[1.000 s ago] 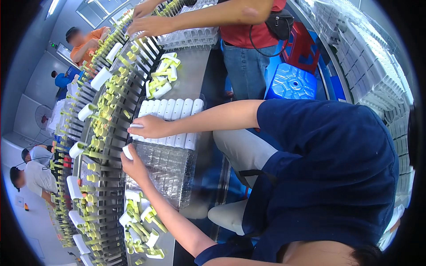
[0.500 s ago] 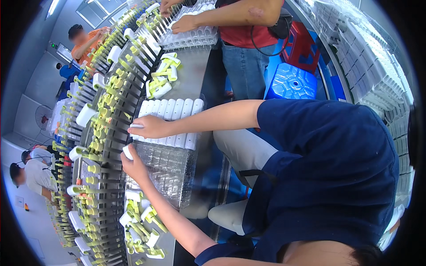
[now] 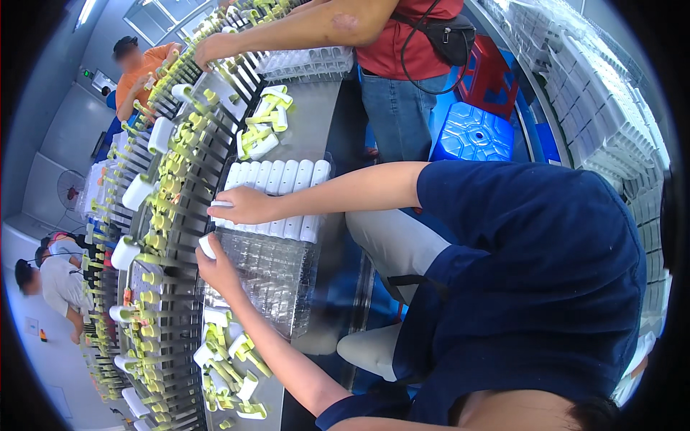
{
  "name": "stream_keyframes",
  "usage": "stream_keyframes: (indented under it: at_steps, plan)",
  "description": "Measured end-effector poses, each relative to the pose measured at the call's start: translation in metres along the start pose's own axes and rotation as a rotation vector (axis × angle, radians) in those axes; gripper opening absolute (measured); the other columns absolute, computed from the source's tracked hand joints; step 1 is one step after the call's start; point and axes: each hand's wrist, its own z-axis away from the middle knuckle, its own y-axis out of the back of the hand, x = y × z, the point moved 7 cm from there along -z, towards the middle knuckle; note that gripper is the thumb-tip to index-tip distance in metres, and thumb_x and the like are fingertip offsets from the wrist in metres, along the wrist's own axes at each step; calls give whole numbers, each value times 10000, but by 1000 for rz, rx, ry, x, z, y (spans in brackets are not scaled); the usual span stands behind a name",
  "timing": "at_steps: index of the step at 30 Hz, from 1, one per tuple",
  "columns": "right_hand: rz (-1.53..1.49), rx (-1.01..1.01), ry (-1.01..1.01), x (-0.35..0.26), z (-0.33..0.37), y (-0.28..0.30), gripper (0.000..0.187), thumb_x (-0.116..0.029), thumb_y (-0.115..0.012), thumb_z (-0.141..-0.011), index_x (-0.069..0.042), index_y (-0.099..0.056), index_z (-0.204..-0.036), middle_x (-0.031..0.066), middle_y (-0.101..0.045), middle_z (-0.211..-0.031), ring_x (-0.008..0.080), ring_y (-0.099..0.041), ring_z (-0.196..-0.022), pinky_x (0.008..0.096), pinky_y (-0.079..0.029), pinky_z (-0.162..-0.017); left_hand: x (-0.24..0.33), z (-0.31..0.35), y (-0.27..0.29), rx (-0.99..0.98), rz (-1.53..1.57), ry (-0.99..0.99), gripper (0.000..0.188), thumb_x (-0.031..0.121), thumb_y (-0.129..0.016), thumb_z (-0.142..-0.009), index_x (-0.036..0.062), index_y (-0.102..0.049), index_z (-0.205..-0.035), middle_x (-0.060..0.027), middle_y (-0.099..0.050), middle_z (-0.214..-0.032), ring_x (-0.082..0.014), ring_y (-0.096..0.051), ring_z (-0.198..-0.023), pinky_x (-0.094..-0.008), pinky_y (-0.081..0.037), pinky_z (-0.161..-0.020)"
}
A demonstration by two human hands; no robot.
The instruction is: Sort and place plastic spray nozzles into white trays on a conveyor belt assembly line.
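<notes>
My right hand (image 3: 248,205), the upper of the two, is closed around a white plastic piece (image 3: 222,204) at the left edge of a clear tray. Lower down, my left hand (image 3: 218,267) grips a second white plastic piece (image 3: 208,246) between thumb and fingers. Rows of long rounded white plastic parts (image 3: 302,177) fill the tray beneath my right forearm. Stacked clear plastic trays (image 3: 269,276) lie beside my left hand. Both hands are close to a long rack (image 3: 176,237) with dark prongs and yellow-green fittings.
Loose yellow-green and white parts (image 3: 231,366) lie below my left forearm, with another pile (image 3: 266,123) farther up the bench. A co-worker's arm (image 3: 302,34) reaches over the rack at the top. A blue stool (image 3: 474,133) and stacked white trays (image 3: 607,93) stand to the right.
My hands and the pieces in them have stayed in place. The co-worker's hand has moved left from the clear tray to the rack. White parts on the rack have shifted slightly downward.
</notes>
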Motion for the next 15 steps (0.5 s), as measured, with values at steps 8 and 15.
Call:
stream_keyframes:
  at_steps: [8, 15]
  plan:
    - [-30, -32, -65, 0, 2, 0, 571, -546, -540, -890, 12, -622, -805, 174, -643, -699, 321, -644, -718, 401, -475, -686, -7, -1, -3, -38, -17, 56, 463, 433, -604, -919, -30, -608, -911, -183, -664, -793, -283, -611, -690, -397, -477, -683]
    - [-41, 0, -38, 1, 1, 1, 580, -557, -541, -885, 11, -629, -808, 168, -645, -691, 317, -646, -713, 398, -478, -686, -3, -1, -3, 5, 15, -4, 441, 422, -616, -922, -13, -616, -844, -63, -603, -653, -136, -554, -595, -305, -458, -583]
